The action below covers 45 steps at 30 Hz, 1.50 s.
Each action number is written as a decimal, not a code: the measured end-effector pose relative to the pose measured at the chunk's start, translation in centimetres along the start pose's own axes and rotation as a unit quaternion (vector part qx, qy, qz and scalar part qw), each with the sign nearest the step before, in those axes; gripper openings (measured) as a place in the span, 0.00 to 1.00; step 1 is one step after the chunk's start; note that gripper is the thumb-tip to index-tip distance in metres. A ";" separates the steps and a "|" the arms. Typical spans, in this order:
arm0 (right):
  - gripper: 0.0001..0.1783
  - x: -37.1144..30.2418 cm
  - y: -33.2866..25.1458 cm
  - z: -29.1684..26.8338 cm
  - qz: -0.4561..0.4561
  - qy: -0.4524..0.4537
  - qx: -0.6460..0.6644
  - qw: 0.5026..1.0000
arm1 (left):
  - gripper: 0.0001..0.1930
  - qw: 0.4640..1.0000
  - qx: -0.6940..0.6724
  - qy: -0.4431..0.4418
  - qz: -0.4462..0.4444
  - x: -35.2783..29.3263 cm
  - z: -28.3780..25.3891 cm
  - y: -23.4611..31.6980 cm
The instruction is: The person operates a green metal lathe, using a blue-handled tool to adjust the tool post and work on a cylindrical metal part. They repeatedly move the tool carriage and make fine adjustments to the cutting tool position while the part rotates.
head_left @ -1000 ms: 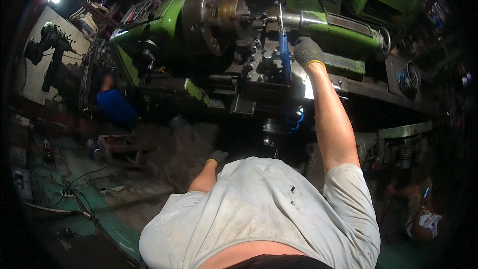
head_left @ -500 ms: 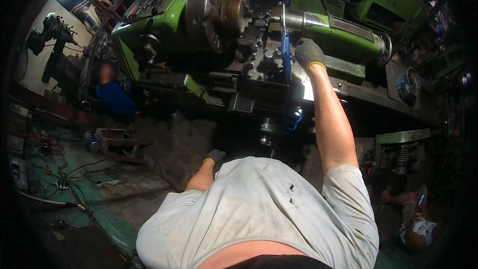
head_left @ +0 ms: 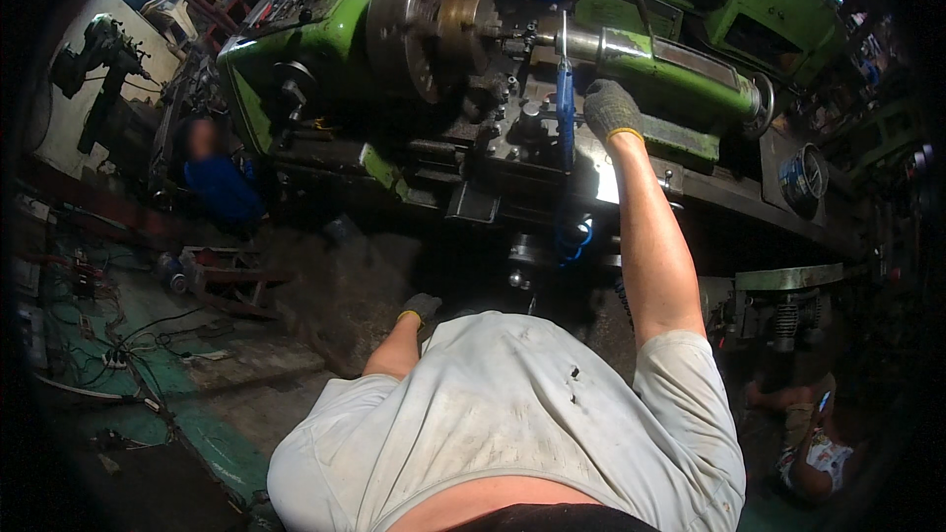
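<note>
My right hand (head_left: 612,108), in a dark grey knit glove with a yellow cuff, is closed beside the tailstock of a green lathe (head_left: 680,79). What its fingers grip, if anything, is hidden. Just left of it, a blue air gun (head_left: 565,108) with a thin metal nozzle stands upright over the carriage, apart from the hand. The lathe's round chuck (head_left: 466,32) faces the tailstock spindle (head_left: 581,41), with a tool post (head_left: 530,35) between them. Low beside my shirt is my left hand (head_left: 424,306), also gloved; its fingers are too dark to make out.
A coiled blue hose (head_left: 576,241) hangs below the carriage. On the bed's right end rests a round metal ring-like container (head_left: 803,175). A person in blue (head_left: 222,182) is at the left, another person (head_left: 813,443) at the lower right. Cables (head_left: 118,345) cross the green floor.
The view has shifted slightly. The chuck looks sharper than before, when it was smeared. My right hand stays by the tailstock, and my left hand hangs in nearly the same place.
</note>
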State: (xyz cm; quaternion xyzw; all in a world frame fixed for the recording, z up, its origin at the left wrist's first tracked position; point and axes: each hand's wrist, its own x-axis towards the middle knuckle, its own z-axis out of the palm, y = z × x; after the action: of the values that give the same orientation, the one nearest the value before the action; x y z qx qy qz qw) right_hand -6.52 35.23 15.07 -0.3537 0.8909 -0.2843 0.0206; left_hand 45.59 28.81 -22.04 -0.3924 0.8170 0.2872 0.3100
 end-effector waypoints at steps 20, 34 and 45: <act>0.15 -0.7 -0.3 0.2 0.050 0.029 -0.001 0.998 | 0.27 0.997 -0.023 -0.067 -0.020 2.2 -2.9 -1.6; 0.16 -0.8 -0.2 0.5 0.140 0.040 -0.007 0.989 | 0.30 0.989 0.085 -0.051 0.110 14.6 -8.0 -4.4; 0.16 -1.7 -0.8 0.1 0.089 0.026 -0.023 0.995 | 0.44 0.587 -0.701 0.367 -0.172 19.4 -19.3 -3.8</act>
State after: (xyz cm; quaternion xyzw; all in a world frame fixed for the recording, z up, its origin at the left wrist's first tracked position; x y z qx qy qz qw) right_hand -4.76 35.80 15.07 -0.2662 0.9252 -0.2699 0.0150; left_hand 33.60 4.03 -24.71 -0.6931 0.3241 0.5444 -0.3437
